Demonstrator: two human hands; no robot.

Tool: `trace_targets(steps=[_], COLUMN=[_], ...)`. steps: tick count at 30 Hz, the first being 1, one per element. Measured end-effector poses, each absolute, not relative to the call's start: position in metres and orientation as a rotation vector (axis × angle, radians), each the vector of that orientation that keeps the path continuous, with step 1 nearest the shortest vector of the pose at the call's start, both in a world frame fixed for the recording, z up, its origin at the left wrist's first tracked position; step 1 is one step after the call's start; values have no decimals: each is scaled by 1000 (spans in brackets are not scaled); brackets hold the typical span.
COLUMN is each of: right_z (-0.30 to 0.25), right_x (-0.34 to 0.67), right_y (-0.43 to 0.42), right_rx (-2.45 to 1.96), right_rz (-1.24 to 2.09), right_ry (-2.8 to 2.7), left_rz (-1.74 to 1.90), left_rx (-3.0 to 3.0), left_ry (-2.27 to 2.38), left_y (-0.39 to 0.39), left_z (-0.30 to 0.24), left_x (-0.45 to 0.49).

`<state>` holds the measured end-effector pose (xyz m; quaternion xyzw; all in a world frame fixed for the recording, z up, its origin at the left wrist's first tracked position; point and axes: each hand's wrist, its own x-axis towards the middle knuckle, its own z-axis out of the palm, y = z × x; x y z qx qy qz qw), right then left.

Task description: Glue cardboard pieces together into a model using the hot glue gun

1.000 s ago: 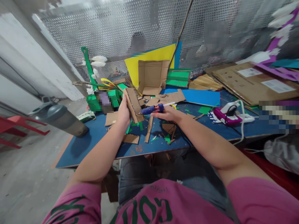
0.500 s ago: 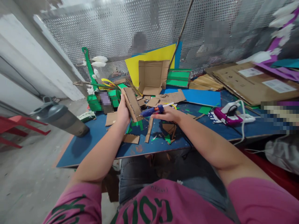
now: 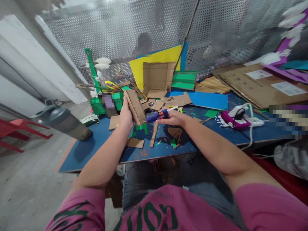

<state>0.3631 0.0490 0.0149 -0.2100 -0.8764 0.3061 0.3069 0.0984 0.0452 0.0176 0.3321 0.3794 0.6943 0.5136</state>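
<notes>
My left hand (image 3: 126,116) grips a long cardboard box piece (image 3: 136,104) by its left side, holding it tilted above the table. Its edges show the raw corrugated layer. In my right hand (image 3: 175,118) is a blue hot glue gun (image 3: 157,115), a white glue stick poking out of its back. The gun's nozzle points left and meets, or nearly meets, the lower right corner of the cardboard piece. Below lie a narrow cardboard strip (image 3: 154,134), a flat cardboard scrap (image 3: 135,143) and green scraps (image 3: 141,129).
The blue table (image 3: 96,157) also bears a grey shaker bottle (image 3: 64,123) at left, a green model (image 3: 96,104), an open cardboard box (image 3: 158,78), a blue board (image 3: 209,100) and a magenta power strip (image 3: 235,120) with cords. Flattened cardboard (image 3: 255,83) lies at far right.
The glue gun's tip has shifted slightly down along the end of the cardboard piece. The cardboard piece has moved very slightly left. Both hands keep their holds.
</notes>
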Motion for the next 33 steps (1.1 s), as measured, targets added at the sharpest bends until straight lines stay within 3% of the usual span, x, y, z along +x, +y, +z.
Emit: trace_targets(steps=[33], right_z=[27], right_x=[363], right_y=[44], right_rx=[-596], right_rz=[1045], right_ry=[-2097], left_rz=[1670], left_rx=[829], left_ry=[972], left_y=[34], left_z=[24], left_x=[108])
